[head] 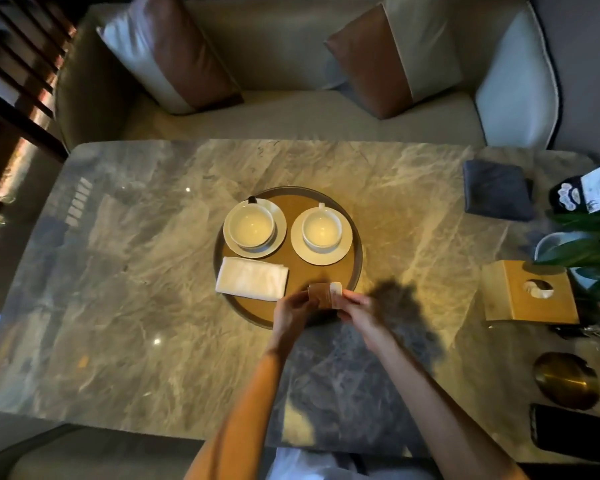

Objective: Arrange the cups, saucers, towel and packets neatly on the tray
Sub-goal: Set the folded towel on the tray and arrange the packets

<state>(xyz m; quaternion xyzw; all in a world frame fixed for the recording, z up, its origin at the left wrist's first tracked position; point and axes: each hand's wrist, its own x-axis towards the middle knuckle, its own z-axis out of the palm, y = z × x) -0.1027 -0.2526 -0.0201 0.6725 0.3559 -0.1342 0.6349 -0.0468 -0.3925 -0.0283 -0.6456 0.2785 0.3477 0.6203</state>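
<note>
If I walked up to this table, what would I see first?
Probably the round tray in the middle of the marble table, lit up warm, with a white cup and a second cup on saucers side by side at its far side and a folded towel at its near left. Next, the left hand and right hand holding small brown packets over the tray's near edge.

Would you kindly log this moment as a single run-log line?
left hand, right hand: pinching packets over tray near edge | left cup, right cup: on saucers, far side | towel: folded, near-left
</note>
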